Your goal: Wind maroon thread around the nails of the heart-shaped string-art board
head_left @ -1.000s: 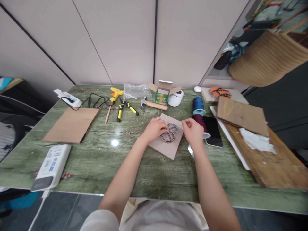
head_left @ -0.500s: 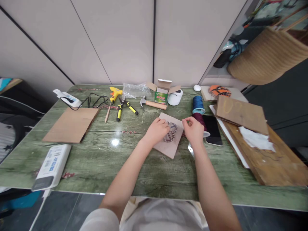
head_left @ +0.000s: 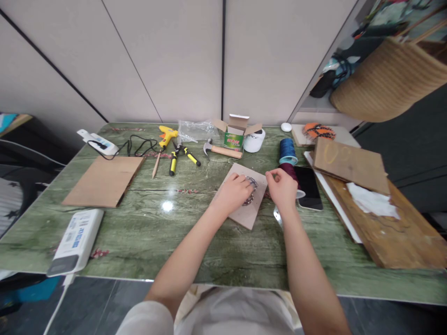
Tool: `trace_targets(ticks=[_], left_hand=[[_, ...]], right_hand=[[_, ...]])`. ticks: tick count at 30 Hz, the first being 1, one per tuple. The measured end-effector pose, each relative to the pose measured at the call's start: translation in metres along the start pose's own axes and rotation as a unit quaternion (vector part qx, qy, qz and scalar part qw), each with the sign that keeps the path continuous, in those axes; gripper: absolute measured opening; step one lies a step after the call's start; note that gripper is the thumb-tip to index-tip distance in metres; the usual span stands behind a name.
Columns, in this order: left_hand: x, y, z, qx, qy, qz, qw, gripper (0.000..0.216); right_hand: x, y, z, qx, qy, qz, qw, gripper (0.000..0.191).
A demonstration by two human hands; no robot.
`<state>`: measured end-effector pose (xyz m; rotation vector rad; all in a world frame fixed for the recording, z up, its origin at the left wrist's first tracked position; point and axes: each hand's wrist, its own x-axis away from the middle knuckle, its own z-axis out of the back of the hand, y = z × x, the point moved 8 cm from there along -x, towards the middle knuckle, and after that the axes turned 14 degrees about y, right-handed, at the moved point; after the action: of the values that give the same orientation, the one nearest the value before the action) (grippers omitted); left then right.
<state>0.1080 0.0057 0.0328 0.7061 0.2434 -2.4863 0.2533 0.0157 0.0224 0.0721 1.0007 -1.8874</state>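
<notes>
My left hand (head_left: 235, 191) lies over a pale square board (head_left: 246, 217), its fingers stretched across a ring of nails with dark thread (head_left: 252, 186) and covering the ring's left part. Just off the board's right edge, my right hand (head_left: 281, 184) is closed in a pinch, thumb against forefinger. Whatever sits between those fingertips is too thin to make out. Right beside it, partly hidden by the hand, lies a maroon thread spool (head_left: 289, 169). A blue thread spool (head_left: 287, 150) stands behind that one.
Behind the board lie a hammer (head_left: 225, 150), an opened green box (head_left: 233, 140) and a white spool (head_left: 254, 141). Yellow-handled pliers (head_left: 173, 163), a glue gun (head_left: 167, 136) and a pencil-like stick (head_left: 156, 166) are further left. A phone (head_left: 309, 188) and stacked boards (head_left: 352, 165) lie right.
My left hand has slid to the right across the board and now covers more of the nail ring. My right hand has shifted slightly right, still pinched.
</notes>
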Motion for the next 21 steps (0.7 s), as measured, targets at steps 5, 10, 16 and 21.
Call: trace_targets(ticks=[5,10,16,21], left_hand=[[0.002,-0.023,-0.011,0.100,0.015,0.127,0.987,0.020],[0.000,-0.037,-0.024,0.174,0.049,0.191,0.965,0.016],[0.000,-0.057,-0.029,0.254,0.097,0.276,0.922,0.011],[0.001,-0.063,-0.025,0.302,0.096,0.304,0.898,0.010]], right_hand=[[0.000,0.000,0.000,0.004,-0.002,-0.003,1.000,0.030],[-0.001,0.000,0.001,0.004,-0.001,-0.004,1.000,0.028],[0.001,-0.003,-0.001,-0.002,-0.006,-0.002,1.000,0.026],[0.003,-0.005,-0.004,0.000,-0.014,0.003,1.000,0.026]])
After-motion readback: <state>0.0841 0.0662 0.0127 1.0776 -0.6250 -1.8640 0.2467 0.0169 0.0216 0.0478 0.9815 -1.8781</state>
